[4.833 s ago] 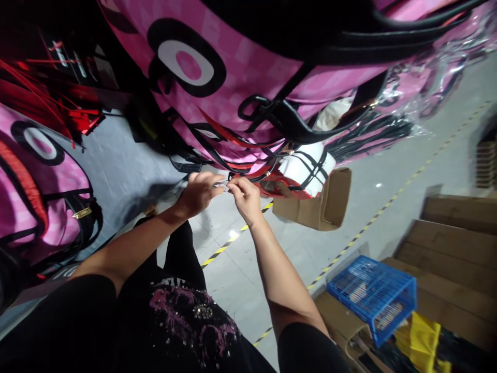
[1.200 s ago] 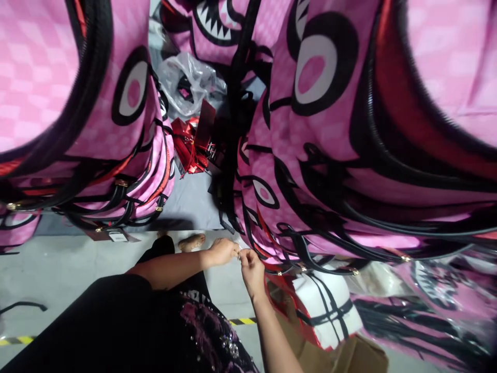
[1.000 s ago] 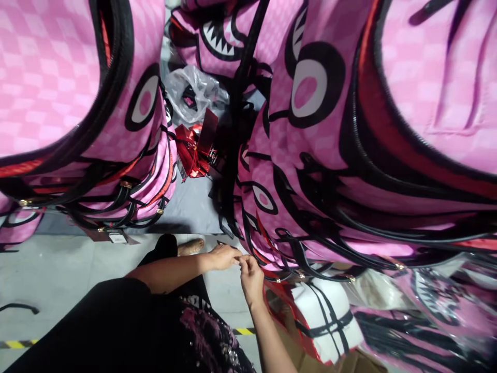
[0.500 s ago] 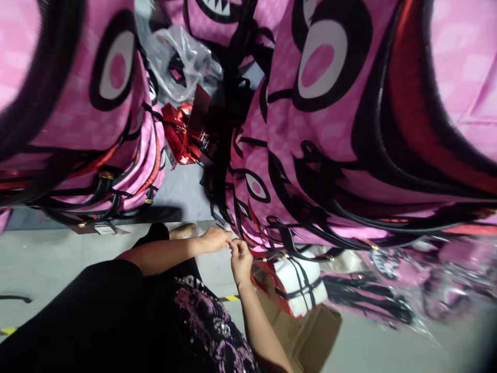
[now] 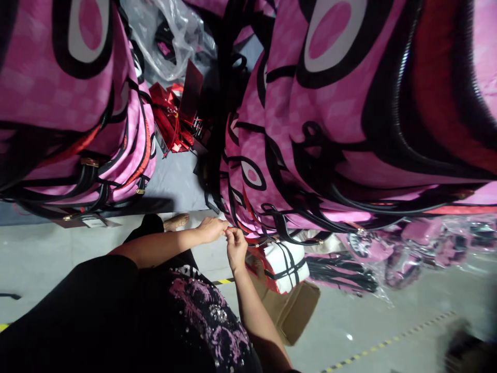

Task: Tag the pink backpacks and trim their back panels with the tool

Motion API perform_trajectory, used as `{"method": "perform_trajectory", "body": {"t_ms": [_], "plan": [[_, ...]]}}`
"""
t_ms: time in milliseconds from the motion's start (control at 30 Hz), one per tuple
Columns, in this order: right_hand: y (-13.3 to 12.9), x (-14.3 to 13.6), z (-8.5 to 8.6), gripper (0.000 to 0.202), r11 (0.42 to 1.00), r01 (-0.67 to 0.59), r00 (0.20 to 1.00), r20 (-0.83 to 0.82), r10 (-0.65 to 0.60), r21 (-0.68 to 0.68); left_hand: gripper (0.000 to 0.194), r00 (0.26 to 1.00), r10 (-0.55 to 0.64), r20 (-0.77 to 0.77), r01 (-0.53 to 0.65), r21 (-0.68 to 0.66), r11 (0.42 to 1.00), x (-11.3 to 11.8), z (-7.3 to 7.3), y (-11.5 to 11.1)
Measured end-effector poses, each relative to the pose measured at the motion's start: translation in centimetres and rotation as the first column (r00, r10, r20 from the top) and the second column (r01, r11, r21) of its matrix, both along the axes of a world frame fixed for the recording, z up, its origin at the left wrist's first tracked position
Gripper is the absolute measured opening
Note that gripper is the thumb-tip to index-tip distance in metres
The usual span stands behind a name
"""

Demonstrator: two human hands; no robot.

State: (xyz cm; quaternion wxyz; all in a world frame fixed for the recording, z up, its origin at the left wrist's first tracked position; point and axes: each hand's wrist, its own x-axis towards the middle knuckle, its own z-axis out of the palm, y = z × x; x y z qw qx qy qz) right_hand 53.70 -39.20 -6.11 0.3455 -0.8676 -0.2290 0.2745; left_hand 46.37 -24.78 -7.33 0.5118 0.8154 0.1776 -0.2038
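My left hand (image 5: 213, 229) and my right hand (image 5: 236, 247) meet fingertip to fingertip at the near edge of the right-hand stack of pink bags (image 5: 254, 199). Both are closed in a pinch. A tiny bit of red shows between the fingertips, too small to name. Black straps of the bags hang just beyond my hands. Another pile of pink bags (image 5: 132, 134) lies to the left. Between the piles, red tags with cords (image 5: 174, 119) rest on the grey table (image 5: 174, 178).
Clear plastic (image 5: 174, 46) lies behind the tags. Below the table edge at right are a white strapped bundle (image 5: 286, 264), an open cardboard box (image 5: 297, 311) and plastic-wrapped pink pieces (image 5: 345, 274). Yellow-black tape (image 5: 373, 349) marks the floor.
The view has shifted, so the bags and table appear higher and slightly left. More floor shows at the lower right. My hands remain together in the same pinch.
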Motion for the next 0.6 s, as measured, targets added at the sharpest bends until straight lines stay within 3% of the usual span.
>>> {"method": "perform_trajectory", "body": {"t_ms": [133, 600], "plan": [[-0.21, 0.0, 0.23, 0.027, 1.0, 0.007, 1.0, -0.003, -0.007, -0.013, 0.026, 0.999, -0.045, 0.021, 0.046, -0.006, 0.999, -0.12, 0.16, -0.05], [-0.35, 0.23, 0.41, 0.03, 0.999, 0.054, 0.998, -0.028, -0.054, 0.001, 0.029, 0.997, -0.039, 0.061, 0.039, -0.014, 0.999, 0.08, 0.71, 0.35]]}}
